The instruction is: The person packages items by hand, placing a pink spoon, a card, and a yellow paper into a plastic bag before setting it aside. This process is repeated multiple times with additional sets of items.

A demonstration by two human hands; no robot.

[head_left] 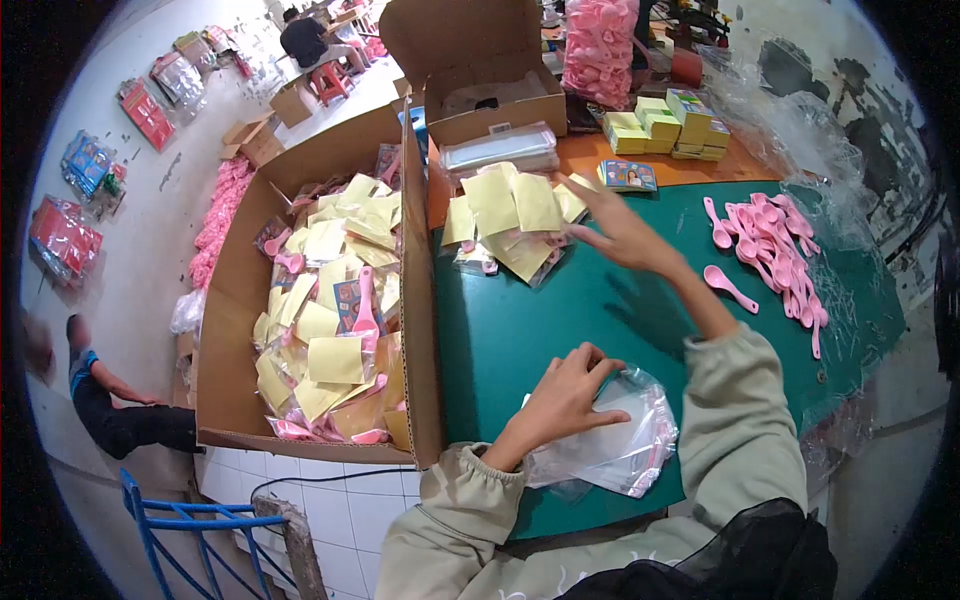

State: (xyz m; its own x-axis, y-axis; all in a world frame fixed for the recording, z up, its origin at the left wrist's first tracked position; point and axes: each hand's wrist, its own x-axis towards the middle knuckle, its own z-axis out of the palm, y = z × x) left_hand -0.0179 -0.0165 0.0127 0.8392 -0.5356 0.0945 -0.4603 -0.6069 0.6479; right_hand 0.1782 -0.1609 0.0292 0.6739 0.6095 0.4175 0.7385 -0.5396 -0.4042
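Observation:
My left hand (568, 392) rests on a stack of clear plastic bags (625, 440) at the near edge of the green table (560, 320), fingers curled on the top bag. My right hand (622, 232) stretches out over the table with fingers spread, next to a pile of yellow-backed packets (505, 215). It holds nothing. A heap of pink plastic spoons (775, 250) lies to the right of that hand.
A large cardboard box (235, 300) full of packed yellow packets and pink spoons stands left of the table. Small printed cards (628, 175), stacked yellow-green boxes (665, 125) and a bag of pink items (600, 45) sit at the back. A person sits on the floor at left.

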